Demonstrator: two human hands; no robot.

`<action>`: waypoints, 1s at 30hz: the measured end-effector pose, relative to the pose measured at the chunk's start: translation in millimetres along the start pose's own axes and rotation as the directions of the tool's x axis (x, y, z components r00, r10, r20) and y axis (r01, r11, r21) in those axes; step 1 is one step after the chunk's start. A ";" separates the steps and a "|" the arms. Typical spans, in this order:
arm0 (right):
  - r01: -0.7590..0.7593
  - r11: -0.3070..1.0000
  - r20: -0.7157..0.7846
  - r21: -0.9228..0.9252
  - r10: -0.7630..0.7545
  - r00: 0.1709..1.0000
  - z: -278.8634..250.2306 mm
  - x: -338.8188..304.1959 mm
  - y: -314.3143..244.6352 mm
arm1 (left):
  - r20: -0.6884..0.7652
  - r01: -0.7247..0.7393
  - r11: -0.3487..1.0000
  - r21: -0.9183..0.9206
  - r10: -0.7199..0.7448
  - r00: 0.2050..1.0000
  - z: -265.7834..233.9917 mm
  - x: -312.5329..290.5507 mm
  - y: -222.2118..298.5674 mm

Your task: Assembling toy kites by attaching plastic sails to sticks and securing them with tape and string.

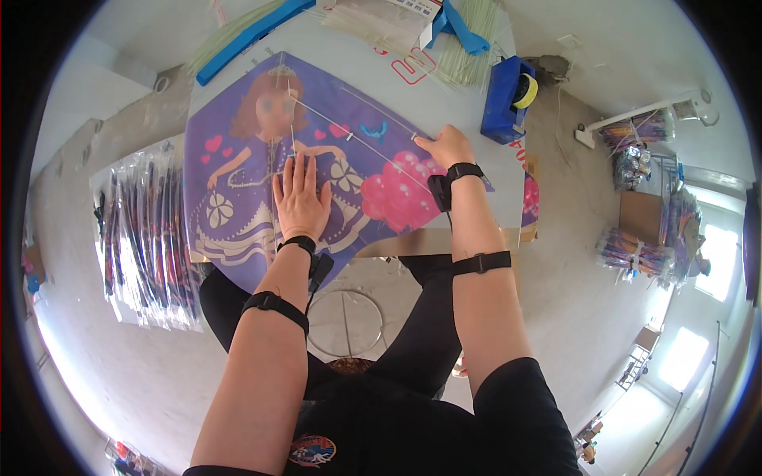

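A purple kite [246, 186] printed with a princess in a wide dress, hearts and pink balloons lies spread on the table. My left hand [302, 197] rests flat on its middle, fingers stretched out over the dress print, beside a thin upright rod. A long white rod [381, 155] with a small white clip [349, 136] slants across the kite from near the princess's head toward my right wrist. At the kite's right edge, my right hand [447, 148] pinches the end of a second thin white rod [373, 105]; the fingertips partly hide that end.
Bundles of pale thin rods [475, 36], blue strips [254, 40] and an opened box [389, 24] lie along the table's far side. A blue tape dispenser [500, 103] stands at the right. Bagged kites [147, 238] lie left of the table; more bundles [639, 250] are at right.
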State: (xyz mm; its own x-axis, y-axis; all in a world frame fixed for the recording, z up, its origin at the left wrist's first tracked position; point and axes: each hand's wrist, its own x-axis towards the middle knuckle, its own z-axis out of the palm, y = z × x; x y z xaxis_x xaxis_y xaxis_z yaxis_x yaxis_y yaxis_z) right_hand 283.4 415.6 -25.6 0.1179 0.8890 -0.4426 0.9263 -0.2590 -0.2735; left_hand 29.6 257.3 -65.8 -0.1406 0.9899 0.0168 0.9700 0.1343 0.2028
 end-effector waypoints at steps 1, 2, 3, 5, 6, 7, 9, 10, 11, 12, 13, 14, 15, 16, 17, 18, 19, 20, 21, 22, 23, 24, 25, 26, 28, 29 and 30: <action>0.019 1.000 0.014 0.015 -0.019 1.000 0.6 2.8 1.3 | 0.010 -0.002 1.000 -0.002 0.002 1.000 -0.2 0.4 -0.2; 0.009 1.000 -0.042 0.007 -0.009 0.999 1.4 5.7 2.4 | 0.001 0.009 1.000 0.011 -0.009 1.000 -0.2 1.3 -0.4; -0.023 1.000 -0.110 -0.016 0.021 0.994 2.9 8.0 3.3 | -0.005 0.007 1.000 0.004 -0.007 1.000 -0.3 1.2 -0.1; -0.032 0.999 -0.075 -0.011 0.031 0.997 5.3 11.7 4.8 | -0.005 0.002 1.000 -0.001 -0.002 1.000 -0.6 0.4 0.0; -0.067 0.997 -0.082 -0.034 0.064 0.995 5.7 12.6 5.8 | 0.003 0.006 1.000 0.004 -0.006 1.000 -0.6 0.7 0.0; -0.067 0.998 -0.064 -0.020 0.066 0.996 6.3 12.9 6.4 | -0.010 -0.007 1.000 -0.005 0.007 1.000 -0.5 0.9 0.4; -0.070 0.993 -0.101 -0.096 0.060 0.993 5.2 15.0 5.6 | 0.005 0.001 1.000 -0.002 -0.001 1.000 -0.6 0.9 1.0; -0.065 0.994 -0.080 -0.083 0.059 0.995 4.4 15.1 4.8 | 0.018 0.001 1.000 -0.017 -0.001 1.000 -1.1 1.1 0.5; -0.046 0.996 -0.114 -0.078 0.037 0.993 5.0 14.2 3.3 | 0.003 0.005 1.000 -0.005 -0.005 1.000 -1.4 1.1 0.3; -0.042 0.995 -0.155 -0.085 0.029 0.987 5.1 13.5 1.5 | 0.002 0.004 1.000 -0.003 -0.004 1.000 -1.5 0.9 0.6; -0.024 0.997 -0.145 -0.075 0.013 0.989 4.1 13.4 -0.3 | 0.006 -0.004 1.000 -0.011 0.004 1.000 -1.8 0.5 0.9; -0.030 0.998 -0.131 -0.061 0.022 0.991 3.1 11.9 -1.1 | 0.009 0.003 1.000 0.000 -0.003 1.000 -2.1 -0.8 0.7; -0.053 0.997 -0.135 -0.056 0.045 0.990 2.4 9.1 -0.7 | 0.003 0.001 1.000 -0.004 -0.001 1.000 -2.1 -1.0 0.8; -0.046 0.998 -0.123 -0.044 0.040 0.992 2.2 6.1 -1.1 | 0.006 -0.002 1.000 -0.017 0.002 1.000 -1.5 0.7 1.2; -0.021 0.998 -0.146 -0.062 0.011 0.989 3.1 3.2 -2.8 | -0.018 -0.001 1.000 -0.009 0.001 1.000 -1.1 1.9 1.2; -0.002 0.996 -0.185 -0.091 -0.015 0.983 4.3 0.1 -4.6 | -0.010 0.003 1.000 -0.006 -0.003 1.000 -1.0 1.6 0.9; 0.008 0.997 -0.164 -0.081 -0.022 0.986 5.6 -3.5 -5.3 | 0.005 0.000 1.000 -0.012 0.000 1.000 -1.0 0.8 0.7; 0.003 0.999 -0.144 -0.046 -0.010 0.989 7.1 -7.4 -5.5 | 0.004 0.009 1.000 0.001 -0.009 1.000 -1.1 0.8 0.4; -0.017 1.000 -0.131 -0.020 0.014 0.991 8.4 -10.2 -5.6 | -0.007 0.004 1.000 -0.004 -0.004 1.000 -1.1 1.1 0.2; -0.011 1.000 -0.120 -0.011 0.009 0.993 9.1 -11.0 -5.6 | -0.025 -0.014 1.000 -0.019 0.013 1.000 -1.0 0.2 0.9; -0.036 0.999 -0.085 -0.021 0.034 0.996 9.0 -9.2 -6.0 | -0.013 -0.006 1.000 -0.010 0.006 1.000 -1.3 -0.2 1.4; -0.064 0.997 -0.080 -0.036 0.061 0.995 9.1 -8.4 -4.2 | -0.009 0.002 1.000 -0.013 -0.002 1.000 -1.8 -0.3 1.6; -0.073 0.997 -0.063 -0.028 0.071 0.996 10.0 -8.1 -0.9 | 0.002 0.006 1.000 -0.022 -0.006 1.000 -1.8 0.6 2.3; -0.022 0.999 -0.129 -0.029 0.018 0.992 11.6 -6.9 1.7 | 0.023 0.008 1.000 -0.022 -0.008 1.000 -2.4 0.7 2.5; 0.037 0.999 -0.199 -0.035 -0.043 0.979 13.1 -0.5 7.8 | -0.002 0.000 1.000 -0.011 0.000 1.000 -3.6 0.2 2.3; 0.048 0.979 -0.344 0.200 0.025 0.939 9.9 4.1 14.8 | 0.018 -0.002 1.000 -0.012 0.002 1.000 -3.9 0.5 1.9; 0.068 0.906 -0.466 0.417 0.149 0.872 6.2 7.4 25.0 | 0.019 -0.004 1.000 -0.011 0.004 1.000 -4.0 0.4 1.6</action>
State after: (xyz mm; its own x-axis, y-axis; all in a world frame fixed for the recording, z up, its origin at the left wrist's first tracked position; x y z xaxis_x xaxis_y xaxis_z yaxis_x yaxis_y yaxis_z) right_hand 305.1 413.3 -41.0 0.4079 0.9126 -0.0290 0.6983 -0.3322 -0.6340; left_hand 30.3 257.8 -61.6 -0.1327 0.9912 -0.0008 0.9682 0.1298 0.2137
